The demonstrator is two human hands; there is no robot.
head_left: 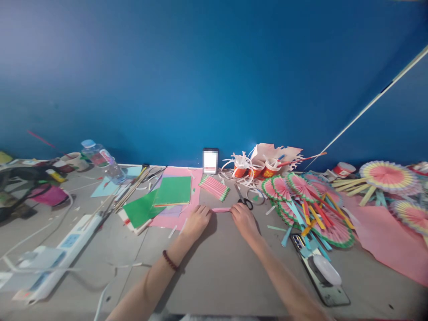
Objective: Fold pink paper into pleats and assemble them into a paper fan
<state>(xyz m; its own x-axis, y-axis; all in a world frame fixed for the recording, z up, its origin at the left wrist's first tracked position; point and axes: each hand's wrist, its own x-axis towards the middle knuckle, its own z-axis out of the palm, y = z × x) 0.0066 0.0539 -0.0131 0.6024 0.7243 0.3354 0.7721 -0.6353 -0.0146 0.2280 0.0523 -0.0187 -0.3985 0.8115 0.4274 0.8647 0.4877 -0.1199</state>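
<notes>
Fingers on both my hands are bent and closed on one pink strip [221, 209]: my left hand [199, 219] has one end, my right hand [244, 218] the other. It lies across the gap between them. Just past it is one pink-and-green striped folded paper [214, 187]. One pair of black scissors [245, 200] sits just past my right hand. Beyond those are three red cups [271, 169]. Left of my grip are two green sheets [174, 189], and farther left, one bottle [102, 156]. Its label has letters too blurry to read. To my right are paper fans [302, 187], too piled up to count, and one phone [334, 296]. My grip is over a gray desk [214, 267]. Past it stands a blue wall [214, 80].
</notes>
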